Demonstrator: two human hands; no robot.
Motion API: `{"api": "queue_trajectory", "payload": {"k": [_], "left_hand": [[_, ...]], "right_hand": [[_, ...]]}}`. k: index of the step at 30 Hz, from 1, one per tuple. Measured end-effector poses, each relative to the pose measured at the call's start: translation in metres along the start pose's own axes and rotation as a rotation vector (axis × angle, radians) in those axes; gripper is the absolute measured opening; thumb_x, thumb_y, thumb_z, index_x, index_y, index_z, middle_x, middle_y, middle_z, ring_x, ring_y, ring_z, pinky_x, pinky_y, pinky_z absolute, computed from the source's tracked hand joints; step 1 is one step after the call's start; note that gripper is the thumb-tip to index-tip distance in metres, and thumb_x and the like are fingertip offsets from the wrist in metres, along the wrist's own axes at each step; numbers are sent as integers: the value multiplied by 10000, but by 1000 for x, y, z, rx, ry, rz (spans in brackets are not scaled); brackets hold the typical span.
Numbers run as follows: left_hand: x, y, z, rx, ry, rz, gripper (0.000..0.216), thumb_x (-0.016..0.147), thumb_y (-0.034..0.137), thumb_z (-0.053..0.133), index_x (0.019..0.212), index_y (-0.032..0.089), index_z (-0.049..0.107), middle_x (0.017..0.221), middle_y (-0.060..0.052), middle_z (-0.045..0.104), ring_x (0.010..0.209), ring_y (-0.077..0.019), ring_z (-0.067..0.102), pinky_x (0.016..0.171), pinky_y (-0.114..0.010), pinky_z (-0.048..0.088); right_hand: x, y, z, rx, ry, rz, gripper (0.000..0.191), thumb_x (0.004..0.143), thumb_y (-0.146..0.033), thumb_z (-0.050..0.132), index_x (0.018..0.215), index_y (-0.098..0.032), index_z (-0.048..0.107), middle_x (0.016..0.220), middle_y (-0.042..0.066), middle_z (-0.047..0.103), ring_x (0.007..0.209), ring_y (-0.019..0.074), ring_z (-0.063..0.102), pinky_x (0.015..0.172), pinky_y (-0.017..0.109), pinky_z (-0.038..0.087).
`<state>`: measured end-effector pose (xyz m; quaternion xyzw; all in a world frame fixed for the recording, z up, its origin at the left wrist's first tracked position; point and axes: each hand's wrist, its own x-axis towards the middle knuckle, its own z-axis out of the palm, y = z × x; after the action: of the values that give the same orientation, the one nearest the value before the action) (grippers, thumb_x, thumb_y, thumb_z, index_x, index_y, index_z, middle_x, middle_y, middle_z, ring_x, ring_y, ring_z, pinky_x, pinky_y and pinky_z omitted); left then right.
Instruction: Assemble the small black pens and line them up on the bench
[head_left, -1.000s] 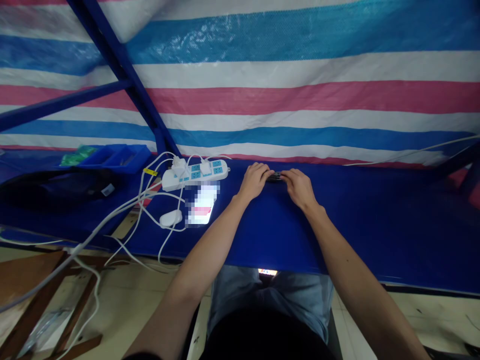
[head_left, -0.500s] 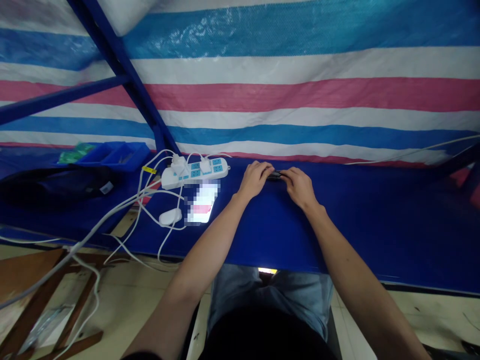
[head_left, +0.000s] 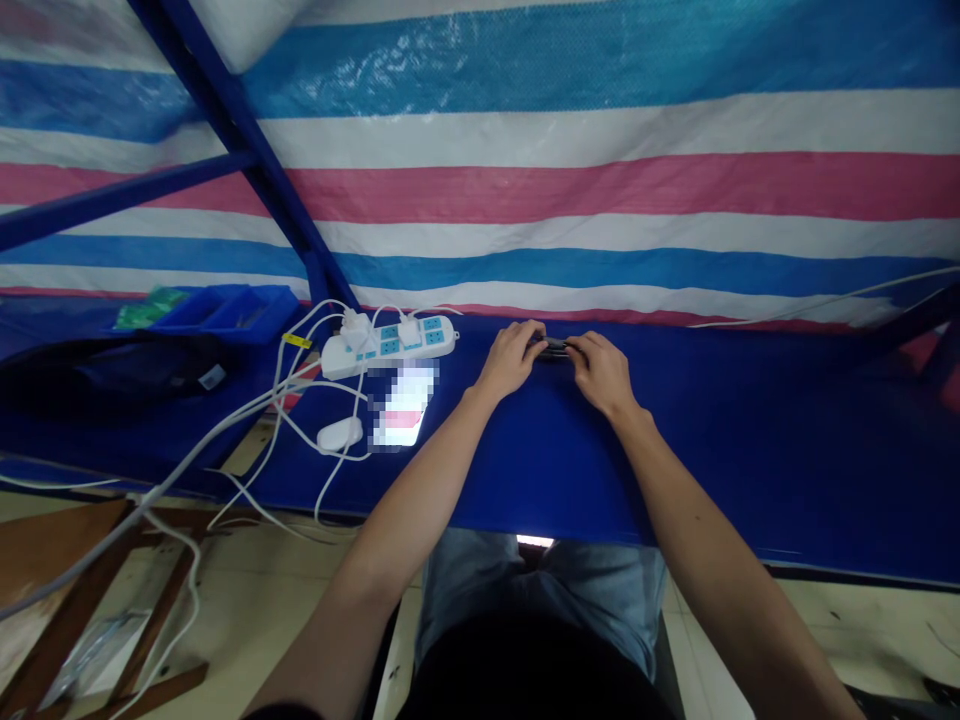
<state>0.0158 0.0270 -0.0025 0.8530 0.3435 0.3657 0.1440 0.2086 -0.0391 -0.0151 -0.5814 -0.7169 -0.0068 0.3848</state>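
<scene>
My left hand (head_left: pixel 511 358) and my right hand (head_left: pixel 602 372) meet near the far edge of the blue table (head_left: pixel 720 450). Both have their fingers curled round a small dark object (head_left: pixel 553 347) held between them, one hand at each end. Only a short dark strip of it shows between the fingertips, too small to name. Both wrists rest on the blue cover.
A white power strip (head_left: pixel 390 346) with plugs and white cables lies left of my hands. A lit phone (head_left: pixel 405 403) and a white adapter (head_left: pixel 340 434) lie beside it. Blue bins (head_left: pixel 229 311) and a black bag (head_left: pixel 112 372) sit far left. A striped tarp (head_left: pixel 600 190) hangs behind.
Both hands stay on the small dark object and have shifted only slightly; the view has barely moved.
</scene>
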Motion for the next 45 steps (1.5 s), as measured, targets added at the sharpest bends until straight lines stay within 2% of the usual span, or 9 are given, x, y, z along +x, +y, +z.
{"api": "queue_trajectory", "payload": {"k": [5, 9, 17, 25, 30, 37, 40, 43, 45], "left_hand": [[2, -6, 2, 97, 19, -22, 423, 1104, 404, 406, 805, 198, 625, 847, -61, 656, 910, -239, 595, 847, -347, 418], [2, -9, 1, 69, 109, -57, 555, 1109, 501, 324, 701, 203, 552, 758, -55, 622, 829, -222, 586, 797, -351, 421], [2, -13, 1, -54, 258, -18, 241, 1106, 351, 437, 984, 238, 611, 982, -50, 698, 939, -206, 631, 851, -360, 469], [2, -8, 1, 30, 109, 23, 529, 1096, 509, 381, 723, 199, 591, 747, -38, 607, 813, -211, 563, 774, -357, 441], [2, -8, 1, 17, 100, 34, 535, 1096, 485, 396, 701, 194, 609, 742, -37, 620, 806, -206, 558, 790, -363, 446], [2, -8, 2, -13, 90, 90, 134, 972, 350, 700, 947, 227, 747, 1025, -36, 739, 1017, -225, 624, 955, -405, 475], [1, -5, 1, -12, 68, 89, 210, 923, 347, 764, 1108, 250, 740, 1122, -44, 735, 1094, -241, 621, 1007, -427, 470], [0, -2, 0, 14, 60, 55, 282, 991, 394, 671, 1229, 247, 707, 1189, -51, 728, 1148, -242, 598, 1022, -419, 457], [0, -1, 0, 62, 36, 20, 272, 1064, 392, 536, 1099, 225, 748, 1138, -51, 739, 1123, -238, 595, 986, -410, 452]], "right_hand": [[1, 0, 1, 41, -1, -66, 315, 1032, -304, 475, 1139, -192, 749, 1053, 125, 724, 999, 275, 649, 887, 399, 504], [2, 2, -1, 47, 87, -48, 282, 1011, -283, 500, 1095, -203, 757, 1060, 115, 728, 985, 269, 647, 886, 412, 509], [2, 14, -6, 33, 158, -34, 230, 975, -272, 553, 1043, -217, 766, 1009, 100, 735, 942, 274, 648, 873, 446, 520], [2, 4, 5, 64, 107, -108, 193, 1003, -276, 569, 1009, -213, 751, 1023, 107, 749, 952, 270, 653, 869, 421, 498], [0, 4, 4, 8, 116, -111, 208, 1022, -323, 569, 1004, -227, 753, 1016, 90, 753, 946, 265, 647, 840, 405, 452], [-1, 2, 4, -98, -10, -46, 272, 1049, -277, 482, 1037, -199, 743, 987, 104, 747, 913, 268, 649, 801, 380, 433], [-1, 2, 4, -75, -7, -32, 253, 1039, -258, 480, 1034, -202, 727, 998, 107, 738, 935, 273, 646, 809, 381, 447], [0, 2, 4, -32, 54, -38, 185, 1011, -253, 528, 1030, -208, 707, 1018, 105, 722, 954, 271, 635, 828, 386, 463], [0, 2, 3, -21, 86, -39, 149, 993, -239, 552, 1018, -212, 696, 1015, 99, 711, 946, 265, 628, 832, 386, 465]]}}
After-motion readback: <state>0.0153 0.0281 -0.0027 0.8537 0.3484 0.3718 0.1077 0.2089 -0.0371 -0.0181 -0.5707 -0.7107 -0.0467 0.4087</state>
